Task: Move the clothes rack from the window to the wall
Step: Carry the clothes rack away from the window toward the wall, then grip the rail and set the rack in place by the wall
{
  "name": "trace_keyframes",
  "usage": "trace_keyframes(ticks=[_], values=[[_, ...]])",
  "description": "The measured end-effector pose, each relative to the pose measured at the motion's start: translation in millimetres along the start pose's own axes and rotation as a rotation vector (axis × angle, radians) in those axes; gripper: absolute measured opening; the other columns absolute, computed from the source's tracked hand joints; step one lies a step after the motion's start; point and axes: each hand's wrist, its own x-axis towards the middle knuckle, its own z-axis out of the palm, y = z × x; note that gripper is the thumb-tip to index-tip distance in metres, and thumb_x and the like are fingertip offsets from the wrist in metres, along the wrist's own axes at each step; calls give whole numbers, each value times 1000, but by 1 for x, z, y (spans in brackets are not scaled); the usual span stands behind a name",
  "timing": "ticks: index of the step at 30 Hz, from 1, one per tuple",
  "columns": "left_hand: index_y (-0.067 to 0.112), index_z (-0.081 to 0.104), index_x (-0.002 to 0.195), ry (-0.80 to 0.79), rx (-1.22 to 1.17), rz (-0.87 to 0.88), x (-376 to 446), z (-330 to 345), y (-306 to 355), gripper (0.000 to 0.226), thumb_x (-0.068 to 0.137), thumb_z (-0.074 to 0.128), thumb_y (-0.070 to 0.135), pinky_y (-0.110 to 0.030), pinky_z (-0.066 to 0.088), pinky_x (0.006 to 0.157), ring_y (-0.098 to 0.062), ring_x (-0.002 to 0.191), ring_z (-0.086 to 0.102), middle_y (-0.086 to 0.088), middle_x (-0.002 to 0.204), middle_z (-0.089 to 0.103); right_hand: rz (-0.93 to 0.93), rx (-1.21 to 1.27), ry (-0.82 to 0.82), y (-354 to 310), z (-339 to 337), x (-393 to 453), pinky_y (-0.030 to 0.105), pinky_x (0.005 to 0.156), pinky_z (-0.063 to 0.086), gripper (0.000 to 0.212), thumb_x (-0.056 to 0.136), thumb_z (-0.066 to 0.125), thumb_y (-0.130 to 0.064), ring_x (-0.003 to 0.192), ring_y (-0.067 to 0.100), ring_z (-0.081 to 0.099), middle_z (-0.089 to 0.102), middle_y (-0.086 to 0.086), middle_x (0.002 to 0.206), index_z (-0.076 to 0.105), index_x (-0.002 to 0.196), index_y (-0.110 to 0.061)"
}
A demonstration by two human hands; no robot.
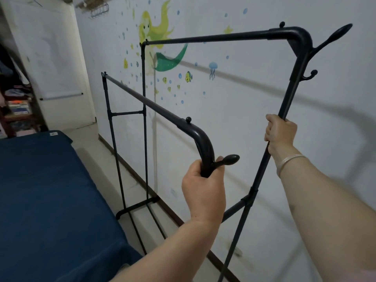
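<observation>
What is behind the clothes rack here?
Behind the clothes rack is a white wall with a mermaid picture, fish and bubbles. The rack's bars cover thin strips of it.

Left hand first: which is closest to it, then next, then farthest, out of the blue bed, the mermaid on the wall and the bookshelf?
From the left hand, which grips the near end of the clothes rack:
1. Blue bed, just to its left and below.
2. Mermaid picture, up on the wall ahead, behind the rack.
3. Bookshelf, at the far left end of the room.
</observation>
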Motion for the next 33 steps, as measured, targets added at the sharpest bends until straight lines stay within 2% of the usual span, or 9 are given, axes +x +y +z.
trace_keyframes(ticks=[6,11,14,18,21,24,27,29,33], values=[[23,57,61,-74,-22,-104,6,32,-9,27,83,71,29,-20,37,47,-6,48,35,13,48,39,28,-107,-34,-3,-7,32,25,45,27,29,86,62,-19,44,11,29,35,-4,53,41,66,-21],[21,57,63,-85,-39,-128,4,62,-15,26,84,70,30,-12,34,39,-6,40,34,14,43,38,33,-176,-79,-2,-19,61,23,56,35,13,92,56,-18,55,13,37,41,0,65,48,82,-19],[25,54,60,-97,-28,-124,2,77,-18,29,84,69,33,-12,34,42,-6,42,34,13,44,39,29,-172,-93,-2,-24,78,23,64,38,9,94,51,-15,61,12,40,44,0,71,49,87,-20],[26,49,58,-93,-26,-135,5,93,-23,32,84,68,27,-15,31,41,-6,43,31,14,44,37,27,-194,-116,-2,-27,88,26,76,38,11,92,46,-8,71,12,44,49,3,88,48,94,-18],[20,52,67,-157,-14,-101,4,96,-28,20,84,63,19,-17,34,44,-7,47,32,13,49,37,33,-223,-127,-1,-33,93,32,89,35,25,93,48,-7,87,13,46,48,-1,97,46,117,-13],[17,60,82,-229,-58,-61,3,92,-31,7,84,54,17,-16,43,55,-3,57,44,11,61,47,-5,-268,-111,0,-36,89,32,86,34,33,95,49,-13,91,13,46,46,-9,95,42,127,-12],[18,66,92,-269,-139,-77,3,85,-29,23,86,47,31,-15,45,70,-6,77,58,-1,79,62,-67,-274,-73,4,-32,71,25,69,36,24,94,50,-17,84,10,46,48,-4,101,42,116,-19],[17,65,93,-265,-136,-112,6,81,-27,31,95,41,37,-14,43,71,-7,85,60,-4,89,65,-96,-266,-37,5,-28,56,21,66,35,21,93,51,-19,86,11,47,46,0,112,42,113,-21],[16,65,91,-313,-103,-205,18,77,-23,32,98,39,35,-13,43,68,-6,84,60,-4,93,65,-85,-291,-37,4,-21,26,25,96,29,48,97,49,-29,130,17,39,34,1,148,36,142,-18]])
